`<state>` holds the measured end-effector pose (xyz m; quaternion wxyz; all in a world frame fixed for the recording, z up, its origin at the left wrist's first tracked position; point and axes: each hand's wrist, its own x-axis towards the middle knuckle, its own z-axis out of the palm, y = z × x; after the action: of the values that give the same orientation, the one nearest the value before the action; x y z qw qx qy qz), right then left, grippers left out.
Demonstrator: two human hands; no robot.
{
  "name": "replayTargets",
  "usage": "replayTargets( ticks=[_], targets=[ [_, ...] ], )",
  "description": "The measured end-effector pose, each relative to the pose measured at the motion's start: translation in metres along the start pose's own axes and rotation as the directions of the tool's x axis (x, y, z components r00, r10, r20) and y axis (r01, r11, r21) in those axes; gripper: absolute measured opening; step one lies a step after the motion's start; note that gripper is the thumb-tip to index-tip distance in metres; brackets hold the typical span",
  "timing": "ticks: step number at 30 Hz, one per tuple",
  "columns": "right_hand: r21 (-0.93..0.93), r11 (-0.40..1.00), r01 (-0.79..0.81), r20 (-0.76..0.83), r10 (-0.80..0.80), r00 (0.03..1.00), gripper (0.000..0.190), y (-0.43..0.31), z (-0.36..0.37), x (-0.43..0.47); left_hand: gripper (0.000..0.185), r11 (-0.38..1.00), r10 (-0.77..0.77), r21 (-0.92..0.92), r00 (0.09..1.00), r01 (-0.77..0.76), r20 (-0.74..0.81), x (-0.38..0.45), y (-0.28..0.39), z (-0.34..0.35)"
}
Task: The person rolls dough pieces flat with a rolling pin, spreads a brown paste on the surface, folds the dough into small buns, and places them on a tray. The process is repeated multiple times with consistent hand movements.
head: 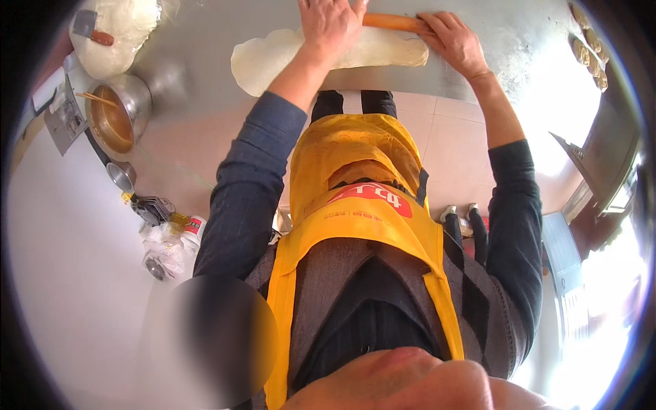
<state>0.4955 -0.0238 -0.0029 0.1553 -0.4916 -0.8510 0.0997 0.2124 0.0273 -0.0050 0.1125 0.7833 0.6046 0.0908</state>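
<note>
A long piece of pale dough [266, 61] lies along the near edge of the grey metal worktop [205, 66]. Its left part is wide and flat; its right end is narrower and looks thicker. Just beyond it is an orange-brown wooden rolling pin [392, 22]. My left hand [333, 25] lies over the pin's left part, which it hides, and reaches across the dough; its fingertips are at the picture's top edge. My right hand [453, 43] has its fingers over the pin's right end, beside the dough's right end.
At the upper left, a cleaver [95, 31] rests on a plastic-covered pale mass [120, 46]. Near it stands a metal pot [136, 102] with brown contents and chopsticks [97, 98]. A ladle [120, 177] and bags [164, 246] are lower left. Several brown pieces [589, 51] lie far right.
</note>
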Motion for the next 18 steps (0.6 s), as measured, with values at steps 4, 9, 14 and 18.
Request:
replayTargets(
  ticks=[4, 9, 14, 18],
  targets=[
    [-0.007, 1.0, 0.004, -0.016, -0.004, 1.0, 0.043, -0.001, -0.009, -0.024, 0.074, 0.982, 0.133, -0.124, 0.989, -0.14, -0.064, -0.043, 0.019, -0.011],
    [-0.077, 0.995, -0.066, -0.045, 0.063, 0.997, 0.042, 0.01, -0.004, -0.024, 0.073, 0.999, 0.012, -0.034, 1.0, -0.011, 0.006, 0.015, 0.039, 0.019],
    [-0.009, 1.0, -0.007, -0.026, 0.007, 1.0, 0.035, 0.0, -0.016, 0.003, 0.073, 0.994, 0.038, -0.095, 0.991, -0.05, -0.126, -0.002, 0.022, -0.001],
    [-0.041, 0.998, 0.057, -0.015, -0.058, 0.998, 0.037, -0.097, 0.003, -0.009, 0.069, 0.997, -0.018, -0.082, 0.973, -0.001, -0.229, -0.099, -0.055, -0.031]
  ],
)
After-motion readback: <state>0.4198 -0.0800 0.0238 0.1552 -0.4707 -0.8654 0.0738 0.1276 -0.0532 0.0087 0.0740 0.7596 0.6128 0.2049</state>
